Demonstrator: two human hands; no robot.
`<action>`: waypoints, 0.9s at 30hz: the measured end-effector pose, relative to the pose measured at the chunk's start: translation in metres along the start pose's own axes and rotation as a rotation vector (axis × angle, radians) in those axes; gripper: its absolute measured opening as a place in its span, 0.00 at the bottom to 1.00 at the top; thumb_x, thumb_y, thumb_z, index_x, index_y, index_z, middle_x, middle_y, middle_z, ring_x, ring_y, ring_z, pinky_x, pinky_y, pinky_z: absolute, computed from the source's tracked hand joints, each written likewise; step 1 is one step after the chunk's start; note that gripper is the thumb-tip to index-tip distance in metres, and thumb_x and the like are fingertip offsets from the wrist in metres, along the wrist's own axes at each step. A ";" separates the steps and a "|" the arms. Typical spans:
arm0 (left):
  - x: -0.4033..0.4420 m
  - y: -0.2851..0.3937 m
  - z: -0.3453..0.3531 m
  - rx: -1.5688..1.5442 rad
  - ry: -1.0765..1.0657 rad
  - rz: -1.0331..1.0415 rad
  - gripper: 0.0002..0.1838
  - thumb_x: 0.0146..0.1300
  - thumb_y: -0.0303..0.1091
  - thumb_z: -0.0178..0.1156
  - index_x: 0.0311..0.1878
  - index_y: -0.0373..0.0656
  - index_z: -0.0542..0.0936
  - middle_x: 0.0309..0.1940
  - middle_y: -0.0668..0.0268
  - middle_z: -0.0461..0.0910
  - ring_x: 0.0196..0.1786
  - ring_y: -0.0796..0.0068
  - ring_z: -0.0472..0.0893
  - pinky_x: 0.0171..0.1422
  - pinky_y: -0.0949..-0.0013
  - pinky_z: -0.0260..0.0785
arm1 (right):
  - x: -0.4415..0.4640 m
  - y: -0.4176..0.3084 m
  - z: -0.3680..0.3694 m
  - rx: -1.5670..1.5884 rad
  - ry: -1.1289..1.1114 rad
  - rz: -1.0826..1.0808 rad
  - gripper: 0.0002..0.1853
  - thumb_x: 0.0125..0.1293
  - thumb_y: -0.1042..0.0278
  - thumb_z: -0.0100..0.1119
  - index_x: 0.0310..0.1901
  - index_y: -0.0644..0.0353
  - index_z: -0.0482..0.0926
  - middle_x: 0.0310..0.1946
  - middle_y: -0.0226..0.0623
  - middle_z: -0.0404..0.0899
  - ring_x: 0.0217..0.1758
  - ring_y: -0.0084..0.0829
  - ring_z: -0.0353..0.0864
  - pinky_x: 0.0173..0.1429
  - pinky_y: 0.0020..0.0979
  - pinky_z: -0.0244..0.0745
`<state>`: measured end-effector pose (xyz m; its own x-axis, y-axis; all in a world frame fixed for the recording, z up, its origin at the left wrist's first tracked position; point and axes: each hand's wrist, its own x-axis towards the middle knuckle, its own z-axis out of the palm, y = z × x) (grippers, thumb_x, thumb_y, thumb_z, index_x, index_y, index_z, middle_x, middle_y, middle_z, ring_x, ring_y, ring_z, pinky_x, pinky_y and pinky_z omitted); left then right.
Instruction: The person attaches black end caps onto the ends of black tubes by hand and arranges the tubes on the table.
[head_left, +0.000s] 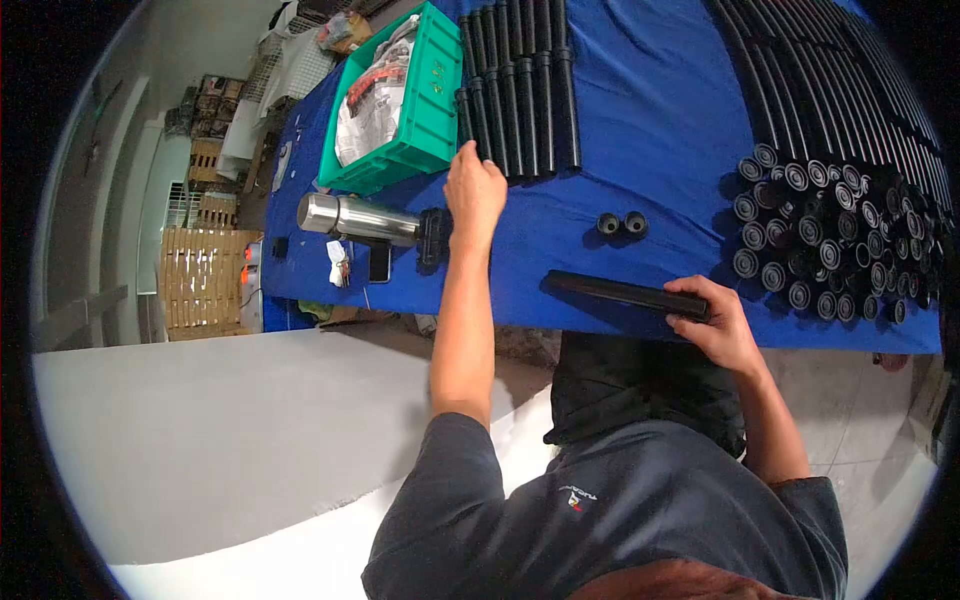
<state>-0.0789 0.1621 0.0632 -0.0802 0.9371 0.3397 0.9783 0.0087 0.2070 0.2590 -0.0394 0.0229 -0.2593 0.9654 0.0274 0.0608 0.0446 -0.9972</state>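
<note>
My right hand (715, 320) is closed round the near end of a black tube (620, 290), which lies slantwise over the blue cloth. Two small black round caps (622, 225) stand side by side beyond that tube. My left hand (475, 195) reaches forward between the green crate (430, 110) and a row of black tubes (520, 90). Its fingers are bent, and whether they hold anything cannot be made out. Near the left wrist are a steel flask (365, 220) and a black object (433, 237).
Blue cloth (650, 100) covers the table. Crumpled paper (372, 125) fills the green crate. A large stack of black tubes with ringed ends (830, 225) lies at the right. A phone (379, 263) and a white crumpled item (338, 262) lie near the flask.
</note>
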 end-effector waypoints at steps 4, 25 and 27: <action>0.015 -0.019 -0.002 0.058 -0.151 -0.120 0.26 0.65 0.34 0.60 0.64 0.30 0.77 0.50 0.38 0.85 0.58 0.38 0.83 0.65 0.46 0.75 | 0.000 -0.003 -0.005 0.017 -0.036 0.052 0.21 0.57 0.78 0.72 0.54 0.65 0.83 0.40 0.38 0.86 0.43 0.28 0.85 0.50 0.30 0.78; 0.017 -0.034 0.007 -0.060 -0.127 -0.162 0.26 0.60 0.34 0.64 0.62 0.34 0.81 0.45 0.46 0.88 0.53 0.45 0.87 0.63 0.48 0.76 | 0.001 0.000 0.000 0.036 -0.025 0.011 0.21 0.57 0.80 0.70 0.54 0.66 0.83 0.38 0.33 0.83 0.40 0.23 0.81 0.46 0.27 0.75; 0.018 -0.035 0.008 -0.068 -0.118 -0.153 0.26 0.60 0.34 0.63 0.62 0.33 0.81 0.44 0.46 0.89 0.52 0.45 0.87 0.63 0.48 0.76 | 0.001 0.001 0.000 0.035 -0.024 0.007 0.20 0.57 0.80 0.70 0.54 0.65 0.83 0.38 0.33 0.83 0.40 0.23 0.81 0.46 0.27 0.75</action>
<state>-0.1134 0.1814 0.0550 -0.1996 0.9612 0.1903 0.9412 0.1340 0.3102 0.2586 -0.0382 0.0223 -0.2825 0.9591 0.0193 0.0291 0.0286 -0.9992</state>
